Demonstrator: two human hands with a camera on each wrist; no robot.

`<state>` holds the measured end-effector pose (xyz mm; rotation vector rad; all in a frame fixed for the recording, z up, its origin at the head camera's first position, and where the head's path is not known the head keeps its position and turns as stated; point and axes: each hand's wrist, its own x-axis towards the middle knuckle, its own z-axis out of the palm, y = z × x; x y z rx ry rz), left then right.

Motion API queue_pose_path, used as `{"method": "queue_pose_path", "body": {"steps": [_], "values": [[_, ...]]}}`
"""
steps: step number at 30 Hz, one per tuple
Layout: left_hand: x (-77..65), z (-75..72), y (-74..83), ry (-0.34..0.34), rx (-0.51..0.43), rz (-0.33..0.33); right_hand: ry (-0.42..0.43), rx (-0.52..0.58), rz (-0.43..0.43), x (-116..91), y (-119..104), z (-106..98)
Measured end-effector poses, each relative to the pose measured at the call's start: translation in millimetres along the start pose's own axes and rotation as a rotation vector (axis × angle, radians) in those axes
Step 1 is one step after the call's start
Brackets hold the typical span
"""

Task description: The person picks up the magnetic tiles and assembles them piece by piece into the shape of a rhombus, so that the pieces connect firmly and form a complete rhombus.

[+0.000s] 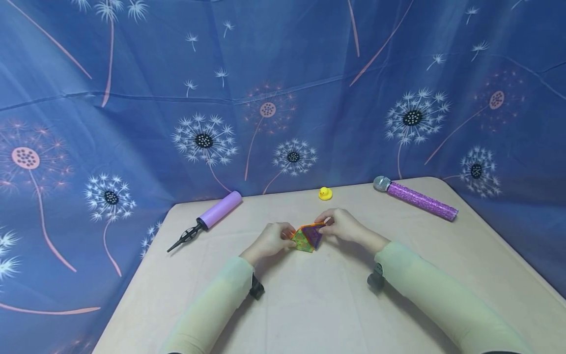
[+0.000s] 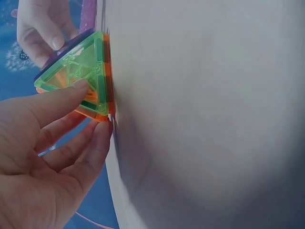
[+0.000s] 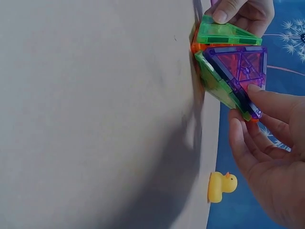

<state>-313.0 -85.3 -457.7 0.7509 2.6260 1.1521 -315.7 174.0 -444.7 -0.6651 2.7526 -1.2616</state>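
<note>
Translucent magnetic tiles, joined into a small pointed shape, sit on the table between both hands. My left hand (image 1: 270,242) pinches a green triangular tile (image 2: 78,71), thumb on its face and fingertips at the orange tile (image 2: 108,76) along its lower edge. From the other side my right hand (image 1: 347,227) pinches a purple triangular tile (image 3: 245,69), its thumb on the face and fingers round the back. A second green tile (image 3: 214,81) leans below the purple one in the right wrist view. Between the purple tile and the left hand's green tile a narrow gap shows.
Behind the hands stands a yellow rubber duck (image 1: 325,193). A purple hand pump (image 1: 219,210) with a black nozzle lies at the left. At the back right lies a glittery purple microphone (image 1: 420,198). A blue dandelion-print cloth (image 1: 309,118) hangs behind the table (image 1: 309,305).
</note>
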Motion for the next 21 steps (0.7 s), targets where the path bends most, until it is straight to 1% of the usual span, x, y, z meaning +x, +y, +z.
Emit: {"method": "queue_pose_path", "body": {"steps": [4, 10, 14, 18, 21], "values": [[1.7, 0.9, 0.0, -0.002, 0.016, 0.009, 0.003, -0.003, -0.007, 0.3, -0.5, -0.4], [1.6, -0.1, -4.4, 0.015, 0.035, 0.008, -0.007, -0.003, -0.016, 4.0, -2.4, 1.4], [-0.7, 0.4, -7.2, 0.016, 0.028, -0.003, -0.012, 0.005, -0.015, 4.1, -3.1, 4.4], [-4.0, 0.0, -8.3, 0.003, 0.033, -0.017, -0.023, 0.04, 0.002, 1.6, -3.2, 7.8], [-6.8, -2.3, -7.4, -0.003, 0.055, -0.008, -0.024, 0.062, 0.005, 0.1, -2.1, 9.0]]}}
